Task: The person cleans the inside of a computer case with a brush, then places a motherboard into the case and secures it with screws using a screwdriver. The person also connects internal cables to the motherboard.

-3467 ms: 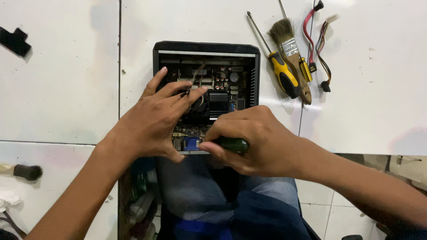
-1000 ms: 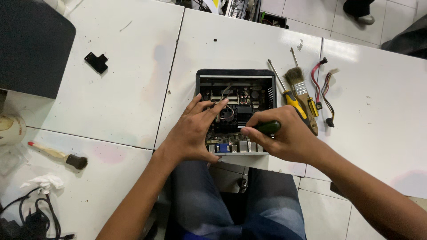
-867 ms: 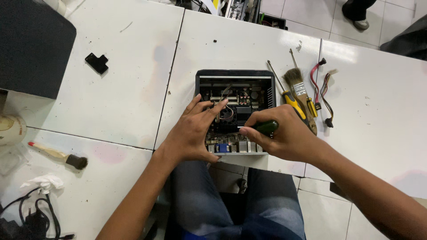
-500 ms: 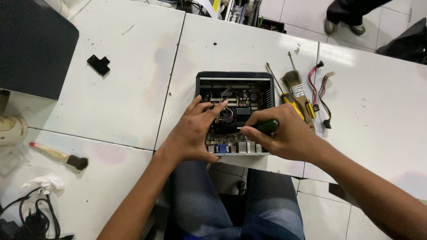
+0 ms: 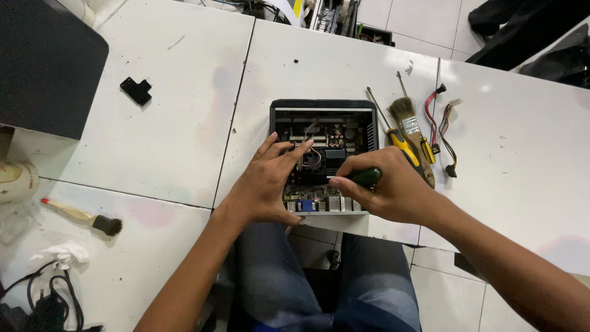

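At the centre of the frame an open computer case point(image 5: 324, 110) sits at the near edge of the white bench point(image 5: 184, 92), its circuit board and small fan exposed. The left hand point(image 5: 264, 184) rests on the case's left side, fingers point(image 5: 289, 147) spread and reaching in toward the fan, gripping nothing that can be seen. The right hand point(image 5: 393, 187) is closed around a dark green screwdriver handle point(image 5: 365, 177) just over the lower right part of the board; the tip is hidden. Just right of the case lie a yellow-handled screwdriver point(image 5: 399, 142), a paintbrush point(image 5: 410, 132) and some loose cables point(image 5: 444, 132). A small black bracket point(image 5: 136, 91) lies in the upper left, and another brush point(image 5: 83, 216) at the lower left, near a black cord point(image 5: 43, 295).
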